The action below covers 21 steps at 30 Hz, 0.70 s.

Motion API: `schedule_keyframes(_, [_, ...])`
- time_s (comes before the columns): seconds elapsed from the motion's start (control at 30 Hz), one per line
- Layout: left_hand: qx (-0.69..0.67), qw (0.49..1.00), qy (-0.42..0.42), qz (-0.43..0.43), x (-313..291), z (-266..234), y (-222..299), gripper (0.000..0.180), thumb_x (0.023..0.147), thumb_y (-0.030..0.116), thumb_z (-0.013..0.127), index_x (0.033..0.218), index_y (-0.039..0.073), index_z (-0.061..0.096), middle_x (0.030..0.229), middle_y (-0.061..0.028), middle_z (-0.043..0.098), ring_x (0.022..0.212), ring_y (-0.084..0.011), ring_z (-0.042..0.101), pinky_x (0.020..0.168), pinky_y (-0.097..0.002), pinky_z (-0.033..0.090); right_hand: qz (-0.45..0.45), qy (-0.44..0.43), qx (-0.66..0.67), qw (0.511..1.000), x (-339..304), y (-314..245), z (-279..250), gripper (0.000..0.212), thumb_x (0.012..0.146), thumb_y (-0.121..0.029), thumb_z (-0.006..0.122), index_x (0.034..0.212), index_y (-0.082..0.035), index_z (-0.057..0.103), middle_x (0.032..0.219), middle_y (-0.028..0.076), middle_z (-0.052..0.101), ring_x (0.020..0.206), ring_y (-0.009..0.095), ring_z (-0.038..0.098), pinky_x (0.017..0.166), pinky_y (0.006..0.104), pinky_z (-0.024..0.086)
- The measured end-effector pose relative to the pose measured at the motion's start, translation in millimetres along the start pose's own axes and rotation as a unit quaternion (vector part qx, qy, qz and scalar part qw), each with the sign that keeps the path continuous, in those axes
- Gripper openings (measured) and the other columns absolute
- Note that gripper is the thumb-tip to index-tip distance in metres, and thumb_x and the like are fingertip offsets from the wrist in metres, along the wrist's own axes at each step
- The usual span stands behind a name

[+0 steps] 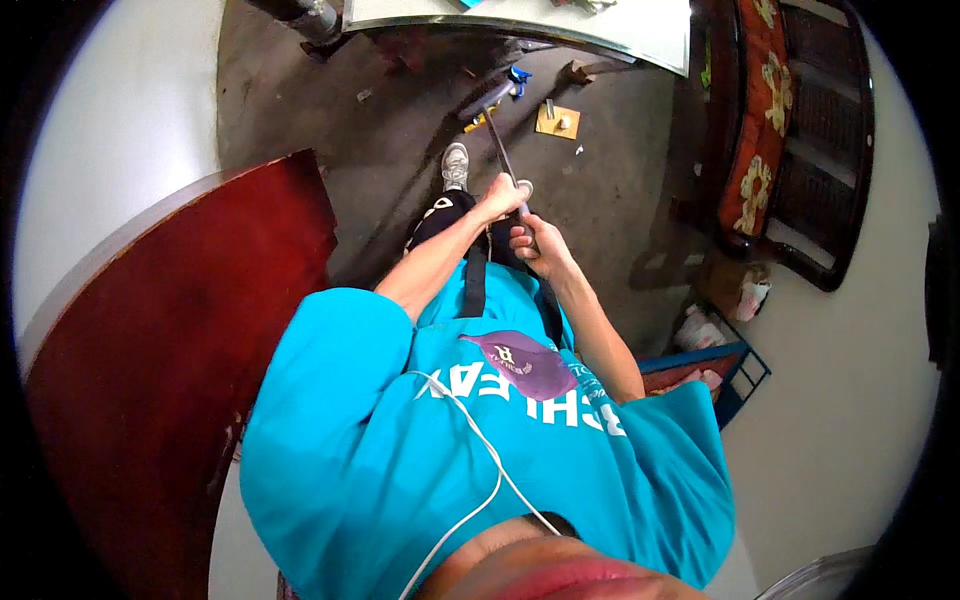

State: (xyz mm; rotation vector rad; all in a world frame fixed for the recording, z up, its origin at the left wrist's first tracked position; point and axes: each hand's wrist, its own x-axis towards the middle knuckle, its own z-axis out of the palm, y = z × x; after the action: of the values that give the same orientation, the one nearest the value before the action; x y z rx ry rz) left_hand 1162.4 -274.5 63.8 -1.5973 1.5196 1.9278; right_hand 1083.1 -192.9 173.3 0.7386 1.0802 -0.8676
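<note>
Both my hands grip the handle of a broom (505, 155), one behind the other. My left hand (503, 197) is closed round the handle farther from my body. Closer in, my right hand (540, 243) wraps the handle near its end. The broom slants away from me to the upper left, its grey head with dark bristles (482, 100) at the floor. Beside the head are a yellow strip (478, 122) and a crumpled blue wrapper (519, 80). A flat tan piece (557, 123) with a small pale lump on it lies to the right.
A white-topped table (520, 22) stands ahead, its dark legs on the grey floor (625, 150). To the right is a dark wooden bench (815, 140) with a flowered cushion. A red-brown panel (180, 320) rises on the left. A blue metal frame (735, 375) with bags stands low right.
</note>
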Motion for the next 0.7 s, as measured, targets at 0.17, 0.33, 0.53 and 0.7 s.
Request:
schedule_keyframes(0.17, [-0.105, 0.991, 0.062, 0.046, -31.5, -26.6, -13.9, 0.039, 0.07, 0.03, 0.06, 0.059, -0.007, 0.057, 0.052, -0.0125, 0.054, 0.05, -0.0189, 0.055, 0.045, -0.0363, 0.04, 0.013, 0.0, -0.145, 0.989, -30.5, 10.1, 49.8, 0.015, 0.094, -0.02, 0.039, 0.091, -0.005, 0.042, 0.072, 0.003, 0.045, 0.05, 0.006, 0.038, 0.034, 0.0178, 0.023])
schedule_keyframes(0.33, [-0.135, 0.96, 0.243, 0.024, -25.6, -72.0, -55.9, 0.034, 0.07, 0.024, 0.059, 0.059, -0.008, 0.055, 0.054, -0.0184, 0.057, 0.054, -0.0221, 0.06, 0.049, -0.0402, 0.044, 0.064, -0.072, -0.214, 0.972, 4.0, 14.7, 86.9, 0.012, 0.092, -0.018, 0.044, 0.09, -0.006, 0.043, 0.071, 0.003, 0.046, 0.049, 0.005, 0.039, 0.033, 0.0166, 0.022])
schedule_keyframes(0.53, [-0.192, 0.932, 0.303, -0.039, -47.0, -148.4, -99.3, 0.034, 0.071, 0.023, 0.058, 0.06, -0.009, 0.056, 0.055, -0.0127, 0.057, 0.054, -0.0192, 0.059, 0.048, -0.0372, 0.044, 0.111, -0.1, -0.284, 0.947, 56.8, 43.0, 144.5, 0.012, 0.09, -0.014, 0.044, 0.087, -0.002, 0.045, 0.071, 0.007, 0.048, 0.048, 0.009, 0.041, 0.033, 0.0187, 0.026])
schedule_keyframes(0.7, [-0.215, 0.926, 0.299, -0.088, -24.0, -172.0, -116.0, 0.033, 0.069, 0.021, 0.059, 0.063, -0.011, 0.057, 0.057, -0.0151, 0.059, 0.054, -0.0193, 0.06, 0.048, -0.0366, 0.047, 0.125, -0.102, -0.186, 0.969, 107.0, 56.7, 151.2, 0.011, 0.088, -0.01, 0.043, 0.088, 0.001, 0.043, 0.068, 0.006, 0.044, 0.047, 0.007, 0.037, 0.035, 0.0175, 0.026])
